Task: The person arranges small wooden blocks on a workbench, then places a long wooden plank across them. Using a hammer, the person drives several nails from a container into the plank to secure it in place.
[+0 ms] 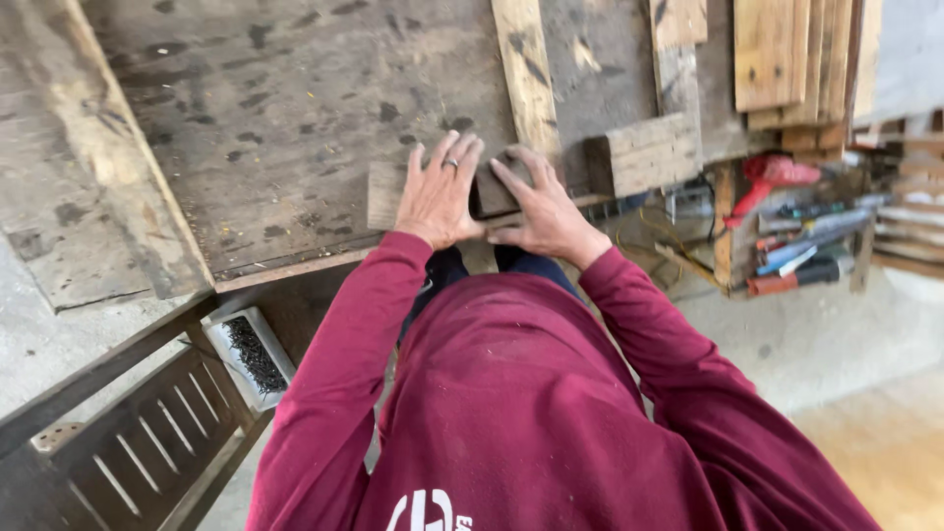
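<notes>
Maroon sleeves (511, 413); white box (254, 356) holds dark nails (256, 354).

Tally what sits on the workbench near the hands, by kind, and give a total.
Small dark wooden block under both hands: 1
Thick pale rectangular wood block: 1
Long pale wooden slat lying across the bench: 1
Hands, left hand and right hand: 2
Total: 5

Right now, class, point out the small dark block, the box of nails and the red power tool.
small dark block (495, 193), head view, top face
box of nails (254, 354), head view, nail pile
red power tool (772, 173), head view, body
</notes>
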